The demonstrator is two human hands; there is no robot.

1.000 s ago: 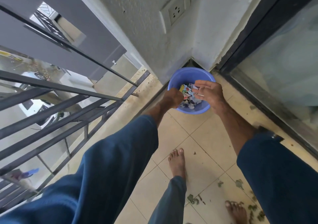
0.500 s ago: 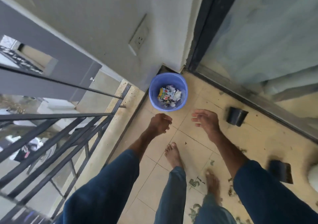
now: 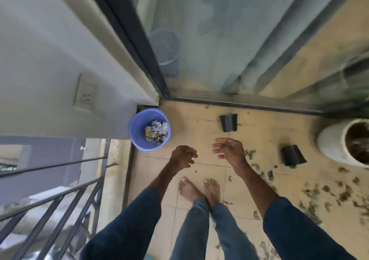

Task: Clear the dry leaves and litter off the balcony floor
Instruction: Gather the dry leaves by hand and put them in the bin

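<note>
A blue plastic bin (image 3: pixel 137 131) stands in the corner of the balcony by the wall, with crumpled paper litter (image 3: pixel 156 132) at its bottom. Dry leaves (image 3: pixel 327 194) lie scattered over the beige tiles at the right. My left hand (image 3: pixel 182 156) hangs in front of me below and right of the bin, fingers loosely curled, holding nothing. My right hand (image 3: pixel 229 149) is beside it, fingers relaxed and spread, also holding nothing. Both hands are well above the floor, apart from the bin.
Two small black pots (image 3: pixel 228 122) (image 3: pixel 292 155) lie tipped on the tiles. A white planter (image 3: pixel 331 141) with soil stands at the right. A glass sliding door (image 3: pixel 219 50) runs behind, a metal railing (image 3: pixel 60 199) along the left. My bare feet (image 3: pixel 201 189) stand mid-floor.
Both hands have pulled out of the bin and away from it, and now hold nothing. My view has swung right and risen, bringing the pots, the planter and the leaves into sight.
</note>
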